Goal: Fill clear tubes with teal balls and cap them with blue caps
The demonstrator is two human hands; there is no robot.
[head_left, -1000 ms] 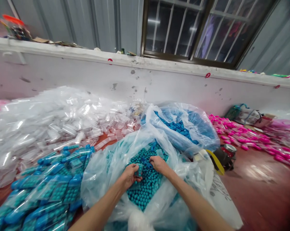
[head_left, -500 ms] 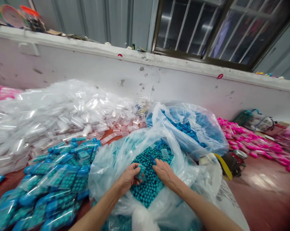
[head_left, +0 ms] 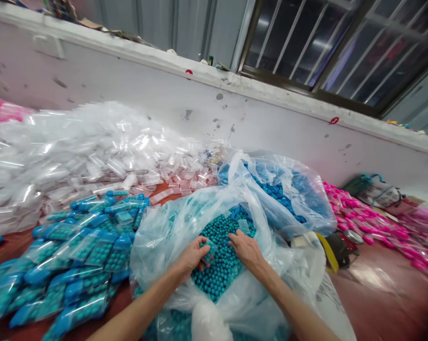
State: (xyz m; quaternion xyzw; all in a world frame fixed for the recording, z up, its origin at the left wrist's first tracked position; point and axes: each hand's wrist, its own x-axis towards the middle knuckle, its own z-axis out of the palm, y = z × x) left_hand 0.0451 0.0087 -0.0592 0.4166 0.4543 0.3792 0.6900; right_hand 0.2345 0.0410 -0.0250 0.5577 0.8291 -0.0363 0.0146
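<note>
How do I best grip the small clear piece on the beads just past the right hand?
Probably pinch the clear piece by its near edge, from the near side with the right hand: it looks thin and flat on the beads, with the bag's wall close on its right.

The left hand [head_left: 192, 256] holds a clear packet [head_left: 211, 249] over teal beads [head_left: 215, 280], the right hand [head_left: 248, 249] close by.

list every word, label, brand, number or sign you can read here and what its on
No text reads clearly.
White sack: dark handwriting-like marks, too blurred to read.
Red round stickers on the white ledge: any number or sign on them is too small and blurred to read.
</note>
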